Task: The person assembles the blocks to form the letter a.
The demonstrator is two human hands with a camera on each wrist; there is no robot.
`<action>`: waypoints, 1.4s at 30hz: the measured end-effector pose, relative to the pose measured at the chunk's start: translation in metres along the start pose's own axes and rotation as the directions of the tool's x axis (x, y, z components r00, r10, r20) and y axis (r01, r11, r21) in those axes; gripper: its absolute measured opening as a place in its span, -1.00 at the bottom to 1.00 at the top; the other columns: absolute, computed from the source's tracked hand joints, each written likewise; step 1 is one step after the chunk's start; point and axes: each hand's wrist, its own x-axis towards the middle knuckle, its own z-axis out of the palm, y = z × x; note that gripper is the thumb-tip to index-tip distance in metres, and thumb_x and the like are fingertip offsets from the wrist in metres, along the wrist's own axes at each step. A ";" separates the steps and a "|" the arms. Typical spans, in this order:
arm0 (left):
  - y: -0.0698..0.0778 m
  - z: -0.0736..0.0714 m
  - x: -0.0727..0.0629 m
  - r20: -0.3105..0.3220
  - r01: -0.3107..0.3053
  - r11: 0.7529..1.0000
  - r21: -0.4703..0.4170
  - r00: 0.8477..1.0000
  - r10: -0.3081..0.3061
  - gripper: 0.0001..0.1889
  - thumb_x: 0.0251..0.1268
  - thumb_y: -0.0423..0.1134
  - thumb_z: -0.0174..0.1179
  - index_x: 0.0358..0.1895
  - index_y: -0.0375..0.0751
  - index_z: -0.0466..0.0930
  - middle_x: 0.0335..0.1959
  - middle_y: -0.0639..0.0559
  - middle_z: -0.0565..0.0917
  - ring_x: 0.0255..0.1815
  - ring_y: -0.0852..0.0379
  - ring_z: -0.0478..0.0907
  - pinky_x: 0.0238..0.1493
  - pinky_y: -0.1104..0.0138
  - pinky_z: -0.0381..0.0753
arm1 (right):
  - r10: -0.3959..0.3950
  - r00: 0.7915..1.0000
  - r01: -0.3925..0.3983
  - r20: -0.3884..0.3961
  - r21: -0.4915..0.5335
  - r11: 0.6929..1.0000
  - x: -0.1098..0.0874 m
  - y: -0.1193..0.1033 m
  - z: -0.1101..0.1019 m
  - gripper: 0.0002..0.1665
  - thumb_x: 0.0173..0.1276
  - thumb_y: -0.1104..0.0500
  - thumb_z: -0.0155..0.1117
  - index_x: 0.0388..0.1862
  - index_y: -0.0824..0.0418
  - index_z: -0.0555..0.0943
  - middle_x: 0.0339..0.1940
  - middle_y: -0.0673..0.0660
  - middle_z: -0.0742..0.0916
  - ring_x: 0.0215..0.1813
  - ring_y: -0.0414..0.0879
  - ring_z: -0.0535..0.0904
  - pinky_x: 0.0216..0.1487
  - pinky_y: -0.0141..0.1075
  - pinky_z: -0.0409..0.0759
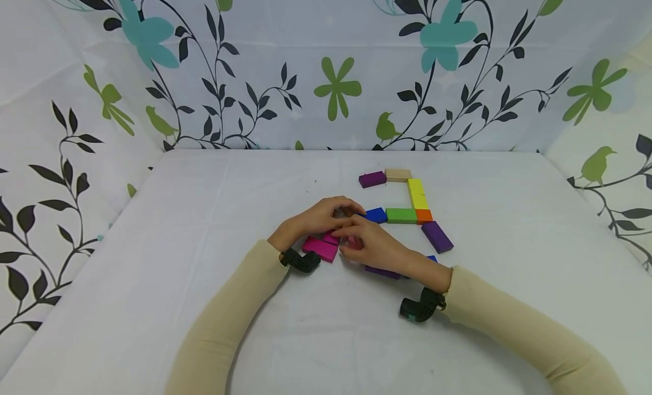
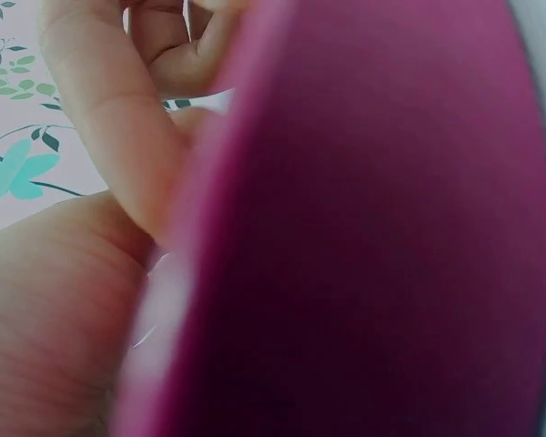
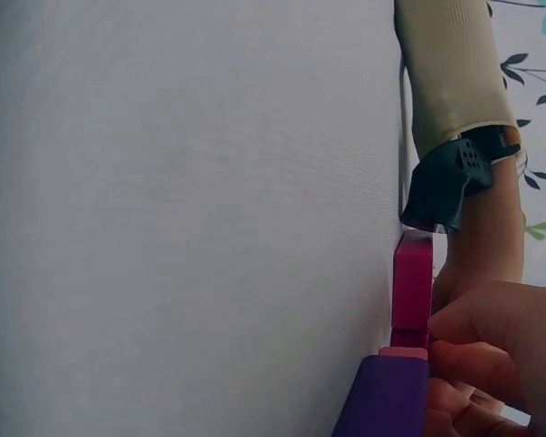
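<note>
My left hand (image 1: 326, 214) arches over the table with bent fingers, its fingertips by the left end of a blue block (image 1: 376, 215). Crossing close in front, my right hand (image 1: 374, 245) reaches left with its fingertips at the magenta blocks (image 1: 320, 249). In the right wrist view, a magenta block (image 3: 412, 284), a pinkish block (image 3: 403, 352) and a purple block (image 3: 382, 398) line up beside the right fingers (image 3: 482, 319). A magenta block (image 2: 382, 218) fills much of the left wrist view, very near the camera. Whether either hand pinches a block is hidden.
Green (image 1: 401, 215), orange (image 1: 424, 215), yellow (image 1: 417, 194) and tan (image 1: 398, 175) blocks continue the shape, with a purple block (image 1: 372, 179) at its far end. Another purple block (image 1: 437, 236) slants near the right wrist. One more purple block (image 1: 382, 272) lies partly under the right forearm.
</note>
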 end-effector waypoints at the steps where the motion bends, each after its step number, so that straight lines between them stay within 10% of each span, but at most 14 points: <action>1: 0.000 0.000 0.000 0.001 0.004 1.000 -0.004 1.000 -0.004 -0.66 0.39 -0.39 0.10 0.19 -0.28 0.52 0.18 -0.12 0.58 0.10 0.06 0.51 0.09 0.36 0.47 | 0.004 1.000 -0.004 0.004 -0.007 1.000 0.000 -0.001 0.000 -0.58 0.32 0.24 0.28 0.15 0.30 0.63 0.12 0.22 0.57 0.08 0.03 0.48 0.00 -0.22 0.54; 42: -0.004 0.002 0.002 0.009 0.026 1.000 -0.010 1.000 -0.026 -0.66 0.42 -0.39 0.09 0.22 -0.25 0.52 0.11 -0.09 0.61 0.05 0.10 0.54 0.05 0.37 0.51 | -0.008 1.000 0.010 0.015 -0.118 0.993 0.002 -0.010 0.005 -0.51 0.23 0.26 0.36 0.17 0.31 0.59 0.19 0.29 0.54 0.24 0.16 0.43 0.23 0.16 0.35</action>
